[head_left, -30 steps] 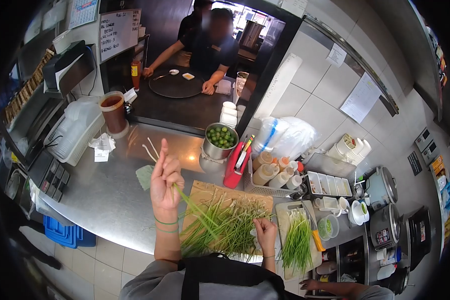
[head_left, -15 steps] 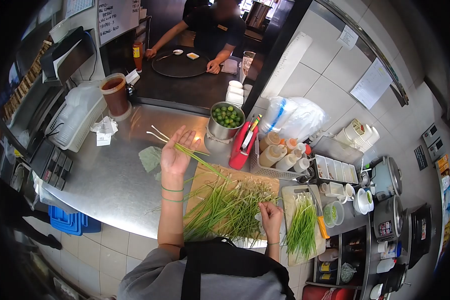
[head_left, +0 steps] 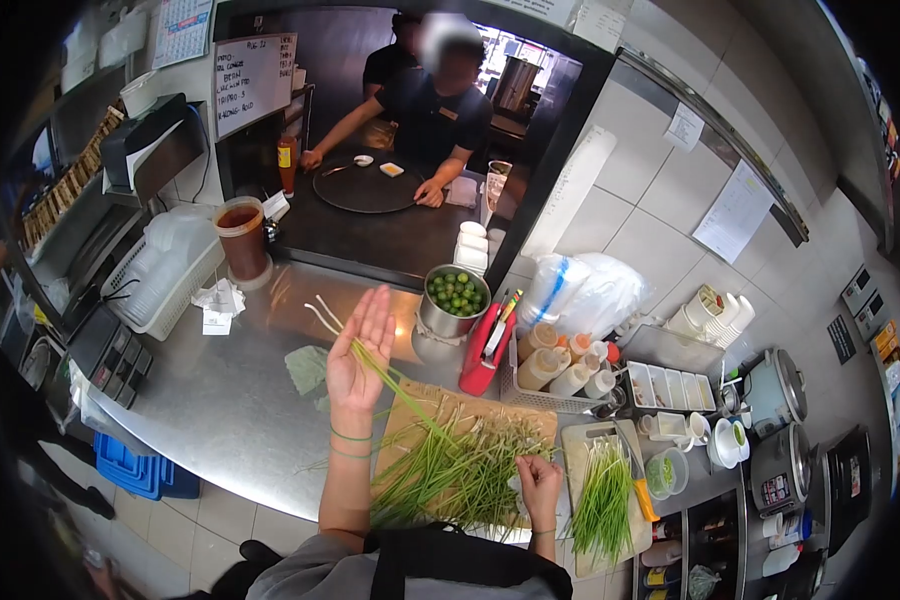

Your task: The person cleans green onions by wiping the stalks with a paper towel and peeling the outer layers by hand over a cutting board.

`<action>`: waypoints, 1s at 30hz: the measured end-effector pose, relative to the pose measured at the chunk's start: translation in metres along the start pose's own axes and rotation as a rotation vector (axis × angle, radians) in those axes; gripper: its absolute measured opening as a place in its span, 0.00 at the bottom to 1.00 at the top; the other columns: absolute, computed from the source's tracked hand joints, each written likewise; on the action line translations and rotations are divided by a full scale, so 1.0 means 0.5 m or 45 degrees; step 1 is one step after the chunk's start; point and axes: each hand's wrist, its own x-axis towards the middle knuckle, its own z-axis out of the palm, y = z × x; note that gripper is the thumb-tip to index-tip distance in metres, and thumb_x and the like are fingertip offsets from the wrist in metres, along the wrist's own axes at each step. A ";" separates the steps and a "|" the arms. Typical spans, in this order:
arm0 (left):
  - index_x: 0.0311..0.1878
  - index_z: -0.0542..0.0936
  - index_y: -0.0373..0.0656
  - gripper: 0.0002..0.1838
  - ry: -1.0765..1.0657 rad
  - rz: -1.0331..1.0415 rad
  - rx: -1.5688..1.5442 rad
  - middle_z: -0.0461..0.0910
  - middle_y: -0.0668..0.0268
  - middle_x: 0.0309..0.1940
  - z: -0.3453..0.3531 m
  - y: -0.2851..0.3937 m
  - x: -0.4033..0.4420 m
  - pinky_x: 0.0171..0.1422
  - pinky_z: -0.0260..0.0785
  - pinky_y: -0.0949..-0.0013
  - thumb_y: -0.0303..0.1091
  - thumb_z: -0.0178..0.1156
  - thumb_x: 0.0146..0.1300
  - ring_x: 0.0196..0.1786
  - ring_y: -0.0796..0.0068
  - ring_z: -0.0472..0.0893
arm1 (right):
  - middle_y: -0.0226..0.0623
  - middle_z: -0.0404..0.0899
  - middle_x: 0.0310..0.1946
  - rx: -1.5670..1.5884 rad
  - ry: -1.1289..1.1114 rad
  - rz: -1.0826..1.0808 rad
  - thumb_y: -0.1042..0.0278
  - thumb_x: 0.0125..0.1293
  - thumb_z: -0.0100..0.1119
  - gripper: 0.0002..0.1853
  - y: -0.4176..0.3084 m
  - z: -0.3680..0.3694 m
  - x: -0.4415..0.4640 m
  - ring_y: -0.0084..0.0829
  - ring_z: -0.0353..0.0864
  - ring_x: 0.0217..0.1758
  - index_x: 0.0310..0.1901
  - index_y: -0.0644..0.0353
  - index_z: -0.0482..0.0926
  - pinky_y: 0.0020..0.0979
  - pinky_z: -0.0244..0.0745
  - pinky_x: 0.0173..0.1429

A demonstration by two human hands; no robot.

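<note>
My left hand [head_left: 361,355] is raised over the steel counter, palm up and fingers stretched. A few spring onion stalks [head_left: 388,380] lie across it, held at the thumb, white ends pointing up left. Below, a tangled heap of spring onions [head_left: 450,460] covers much of a brown board [head_left: 538,425]. At the heap's right edge is my right hand [head_left: 539,488], its fingertips pinched together; what they hold, if anything, I cannot make out. Beside it, a neater bunch of spring onions [head_left: 603,500] rests on a pale cutting board [head_left: 578,440], near an orange-handled knife [head_left: 643,498].
A pot of small green citrus [head_left: 456,295], a red holder [head_left: 484,350] and a basket of sauce bottles [head_left: 560,365] stand behind the boards. A green leaf [head_left: 307,370] lies on the counter [head_left: 230,400]. Beyond the pass-through, a person holds a round black tray [head_left: 365,192].
The view has tilted up, showing more of a second person behind the window. My left hand's fingers have straightened, stalks still in it. My right hand stays pinched beside the heap.
</note>
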 end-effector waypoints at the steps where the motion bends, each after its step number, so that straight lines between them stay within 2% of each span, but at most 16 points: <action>1: 0.69 0.45 0.43 0.25 -0.112 0.030 -0.008 0.55 0.55 0.66 0.005 -0.003 0.000 0.68 0.57 0.56 0.34 0.34 0.70 0.67 0.60 0.60 | 0.27 0.60 0.09 0.009 0.004 0.001 0.64 0.57 0.61 0.09 0.003 0.002 0.000 0.26 0.56 0.15 0.24 0.57 0.77 0.30 0.55 0.42; 4: 0.69 0.48 0.48 0.24 -0.498 -0.126 -0.361 0.55 0.57 0.67 0.006 0.012 -0.003 0.66 0.61 0.59 0.34 0.33 0.70 0.67 0.65 0.60 | 0.26 0.60 0.09 0.016 0.003 0.021 0.64 0.57 0.61 0.08 0.006 0.003 0.000 0.26 0.55 0.15 0.25 0.57 0.78 0.30 0.55 0.43; 5: 0.69 0.49 0.52 0.24 -0.617 -0.210 -0.418 0.56 0.57 0.66 0.000 0.020 -0.002 0.63 0.65 0.58 0.36 0.33 0.70 0.67 0.65 0.60 | 0.26 0.60 0.09 0.005 0.000 0.021 0.64 0.57 0.61 0.08 0.004 0.003 0.002 0.26 0.56 0.15 0.25 0.57 0.78 0.30 0.56 0.43; 8: 0.69 0.45 0.45 0.25 -0.399 0.079 -0.232 0.56 0.54 0.66 0.012 0.017 -0.005 0.62 0.66 0.56 0.38 0.30 0.71 0.64 0.60 0.65 | 0.27 0.62 0.10 -0.050 -0.008 0.026 0.64 0.57 0.61 0.08 0.010 0.002 -0.001 0.27 0.58 0.16 0.25 0.57 0.78 0.30 0.57 0.43; 11: 0.67 0.48 0.39 0.25 0.315 0.229 0.013 0.49 0.52 0.68 -0.074 0.060 0.006 0.67 0.58 0.52 0.39 0.32 0.71 0.67 0.57 0.58 | 0.28 0.64 0.10 -0.086 -0.008 0.008 0.64 0.57 0.61 0.08 0.006 0.000 0.001 0.28 0.61 0.17 0.26 0.58 0.78 0.31 0.59 0.43; 14: 0.66 0.50 0.35 0.25 0.593 0.190 0.270 0.43 0.50 0.69 -0.105 0.045 0.011 0.70 0.50 0.48 0.40 0.32 0.70 0.70 0.55 0.50 | 0.29 0.65 0.11 -0.075 -0.007 0.017 0.64 0.57 0.61 0.08 0.000 -0.001 0.003 0.29 0.61 0.17 0.26 0.58 0.78 0.32 0.59 0.43; 15: 0.66 0.49 0.35 0.25 0.566 0.143 0.217 0.41 0.49 0.69 -0.103 0.041 0.012 0.70 0.47 0.45 0.40 0.32 0.70 0.71 0.55 0.46 | 0.29 0.65 0.11 -0.069 -0.012 0.032 0.64 0.57 0.61 0.08 0.000 -0.002 0.000 0.30 0.61 0.17 0.26 0.59 0.78 0.32 0.59 0.43; 26: 0.66 0.50 0.36 0.25 0.451 0.046 0.205 0.44 0.49 0.68 -0.086 0.023 0.008 0.70 0.44 0.44 0.41 0.31 0.70 0.71 0.53 0.47 | 0.29 0.62 0.10 -0.046 0.032 0.004 0.65 0.57 0.61 0.08 0.006 0.003 -0.004 0.28 0.60 0.16 0.25 0.59 0.78 0.30 0.58 0.41; 29: 0.65 0.50 0.35 0.25 0.445 0.047 0.207 0.44 0.49 0.68 -0.079 0.024 0.007 0.70 0.44 0.44 0.40 0.31 0.70 0.71 0.53 0.47 | 0.30 0.57 0.08 -0.021 0.131 -0.176 0.70 0.54 0.63 0.09 0.000 0.015 -0.001 0.24 0.55 0.12 0.22 0.63 0.76 0.27 0.55 0.26; 30: 0.65 0.51 0.35 0.25 0.445 0.048 0.206 0.44 0.49 0.68 -0.078 0.025 0.005 0.70 0.43 0.44 0.40 0.31 0.70 0.71 0.53 0.47 | 0.30 0.57 0.08 -0.029 0.132 -0.181 0.70 0.54 0.63 0.09 0.001 0.016 0.000 0.23 0.55 0.12 0.22 0.63 0.76 0.27 0.55 0.26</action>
